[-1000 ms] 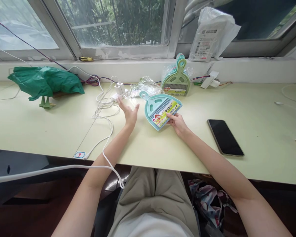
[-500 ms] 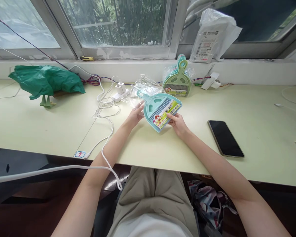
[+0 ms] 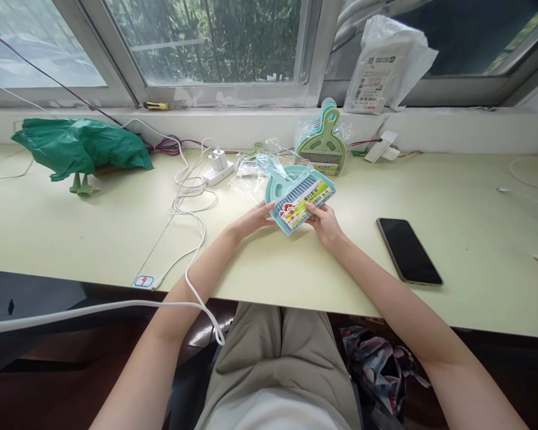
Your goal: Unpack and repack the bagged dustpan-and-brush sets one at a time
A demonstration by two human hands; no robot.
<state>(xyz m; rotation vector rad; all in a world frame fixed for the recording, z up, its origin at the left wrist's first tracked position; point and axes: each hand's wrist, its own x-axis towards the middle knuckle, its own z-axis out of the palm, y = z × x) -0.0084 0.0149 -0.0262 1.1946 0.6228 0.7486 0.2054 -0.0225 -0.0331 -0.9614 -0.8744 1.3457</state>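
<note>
A light-blue dustpan (image 3: 274, 190) is held tilted above the table, with a matching hand brush (image 3: 316, 179) against its face. A yellow-and-white label (image 3: 302, 205) with a mushroom picture lies across the bristles. My left hand (image 3: 255, 219) grips the dustpan's lower left edge, its fingers partly hidden behind. At the lower right, my right hand (image 3: 323, 224) pinches the labelled side, thumb on top of the label. Crinkled clear plastic wrap (image 3: 251, 186) lies around the handle end. Behind it, a small green-handled piece (image 3: 258, 147) shows partly through the plastic.
A stack of wrapped dustpans (image 3: 323, 143) leans against the sill. A phone (image 3: 409, 251) lies to the right. White cables (image 3: 190, 203) and a power strip (image 3: 218, 172) are at the left, beyond them a green plastic bag (image 3: 83, 146). A box cutter (image 3: 156, 106) rests on the sill.
The dustpan has turned and shifted slightly right. My left hand has moved from beside the handle down to the lower left edge. The green-handled piece behind has come into view.
</note>
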